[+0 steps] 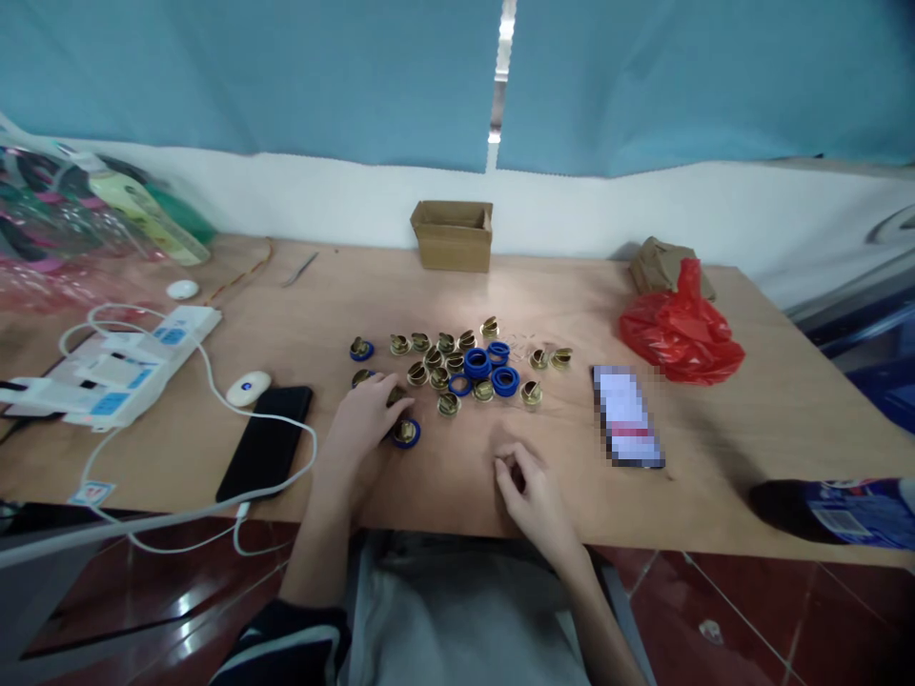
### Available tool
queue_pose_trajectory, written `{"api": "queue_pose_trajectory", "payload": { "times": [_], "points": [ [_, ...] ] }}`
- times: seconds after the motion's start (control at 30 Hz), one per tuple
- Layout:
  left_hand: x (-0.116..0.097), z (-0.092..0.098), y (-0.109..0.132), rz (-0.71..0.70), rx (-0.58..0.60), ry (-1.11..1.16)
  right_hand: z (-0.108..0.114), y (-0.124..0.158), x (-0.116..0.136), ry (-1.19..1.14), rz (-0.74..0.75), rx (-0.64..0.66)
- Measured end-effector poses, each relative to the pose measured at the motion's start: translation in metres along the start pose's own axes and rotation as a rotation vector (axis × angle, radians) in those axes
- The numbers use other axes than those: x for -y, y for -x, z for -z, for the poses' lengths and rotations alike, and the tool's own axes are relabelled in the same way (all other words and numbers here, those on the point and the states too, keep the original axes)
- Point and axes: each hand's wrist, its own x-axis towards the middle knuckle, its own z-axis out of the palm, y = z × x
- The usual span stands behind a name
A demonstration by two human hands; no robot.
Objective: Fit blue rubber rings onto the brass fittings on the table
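My left hand (363, 419) is low over the table's middle left, thumb and index finger closed around a small brass-coloured round piece (396, 394) that they partly cover. Just beneath it lies a similar piece in a blue ring (406, 433); another ringed piece (361, 349) sits farther back. Several brass pieces with upright half-round flaps (448, 404) are spread to the right. Among them are stacked blue rings (505, 381) and a single flat blue ring (459, 385). My right hand (530, 491) rests near the front edge, fingers curled and fingertips together; anything inside is hidden.
A cardboard box (456, 250) stands at the back. To the right are a lit phone (627, 416), a red plastic bag (682, 333) and a lying bottle (833, 510). At left are a black phone (264, 443), a power strip (153, 367) and white cables.
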Motion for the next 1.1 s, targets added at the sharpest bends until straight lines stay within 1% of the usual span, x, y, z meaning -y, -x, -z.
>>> {"api": "queue_pose_trajectory", "payload": {
  "times": [0.07,0.17,0.27,0.33,0.4,0.47,0.53,0.63,0.7,0.77,0.83,0.9,0.93,1.0,1.03,1.07,1.1],
  "points": [
    [0.001,-0.002,-0.002,0.008,0.04,-0.04,-0.001,0.001,-0.001,-0.003,-0.003,0.005],
    [-0.003,-0.001,-0.001,0.018,0.053,-0.034,-0.001,0.001,-0.001,-0.008,-0.02,0.014],
    [-0.01,0.005,-0.004,0.03,0.013,-0.053,-0.001,0.0,-0.001,-0.011,-0.02,0.011],
    [-0.014,0.008,-0.011,0.038,-0.022,-0.109,0.0,-0.001,0.0,-0.013,-0.014,0.013],
    [-0.019,0.008,-0.021,0.026,-0.022,-0.16,0.0,-0.002,0.0,-0.012,-0.012,0.019],
    [-0.022,0.007,-0.033,0.006,0.02,-0.199,0.001,-0.002,0.0,-0.013,-0.01,0.022],
    [-0.024,0.005,-0.043,0.002,0.092,-0.233,0.0,-0.001,-0.001,-0.019,-0.016,0.018],
    [-0.027,0.001,-0.052,0.016,0.178,-0.266,-0.002,0.0,-0.004,-0.025,-0.038,0.024],
    [-0.026,0.0,-0.055,0.012,0.189,-0.272,-0.002,-0.001,-0.004,-0.037,-0.041,0.033],
    [-0.022,0.002,-0.053,-0.009,0.157,-0.229,0.002,-0.005,-0.003,-0.059,-0.024,0.039],
    [-0.018,0.007,-0.048,-0.049,0.08,-0.115,0.012,-0.012,0.001,-0.059,-0.004,0.028],
    [-0.017,0.014,-0.037,-0.092,-0.016,0.096,0.028,-0.023,0.007,-0.006,0.013,-0.012],
    [-0.018,0.017,-0.03,-0.107,-0.057,0.238,0.037,-0.031,0.01,0.036,0.019,-0.041],
    [-0.024,0.02,-0.014,-0.125,-0.071,0.595,0.056,-0.051,0.013,0.149,0.031,-0.056],
    [-0.03,0.018,-0.005,-0.13,-0.079,0.779,0.064,-0.063,0.013,0.205,0.043,-0.048],
    [-0.036,0.014,0.004,-0.123,-0.11,0.976,0.071,-0.077,0.012,0.251,0.062,-0.042],
    [-0.043,0.008,0.012,-0.122,-0.112,1.163,0.076,-0.092,0.009,0.3,0.088,-0.028]
  ]
}}
